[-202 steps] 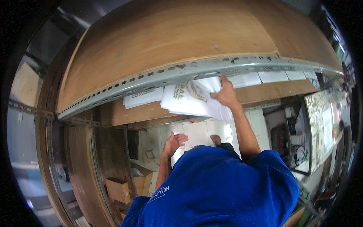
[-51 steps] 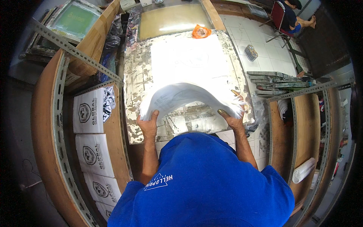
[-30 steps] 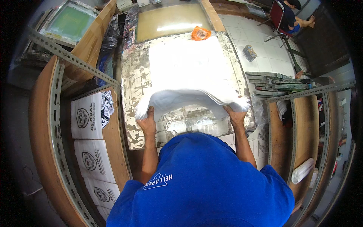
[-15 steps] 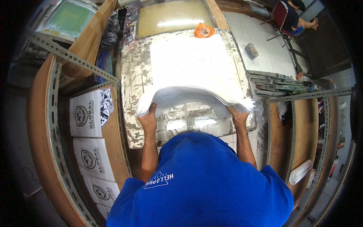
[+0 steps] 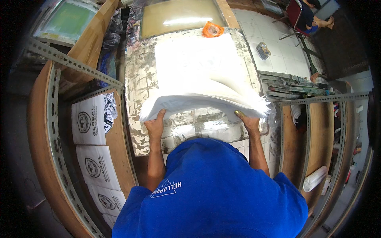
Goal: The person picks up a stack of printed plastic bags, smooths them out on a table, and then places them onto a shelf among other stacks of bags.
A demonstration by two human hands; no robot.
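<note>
A stack of thin white sheets (image 5: 194, 67) lies on a paint-spattered worktable (image 5: 139, 75). Its near edge is lifted and bowed between my two hands, with the layers fanned out at the right corner. My left hand (image 5: 155, 125) grips the near left corner, thumb on the inner side. At the near right corner my right hand (image 5: 250, 123) pinches the sheets, the thumb toward the middle. The fingers under the stack are hidden on both sides. Glare washes out much of the top sheet.
Beyond the stack sit an orange crumpled thing (image 5: 213, 30) and a framed yellowish screen (image 5: 178, 18). Metal-framed shelves flank me; printed white packs (image 5: 89, 123) fill the left one. A rolled white bundle (image 5: 314, 179) lies right. Someone sits on a red chair (image 5: 294, 14) far right.
The lifted near edge of the stack has flattened a little, and its right corner is more fanned. Both hands keep their grip at the corners. The view has shifted slightly.
</note>
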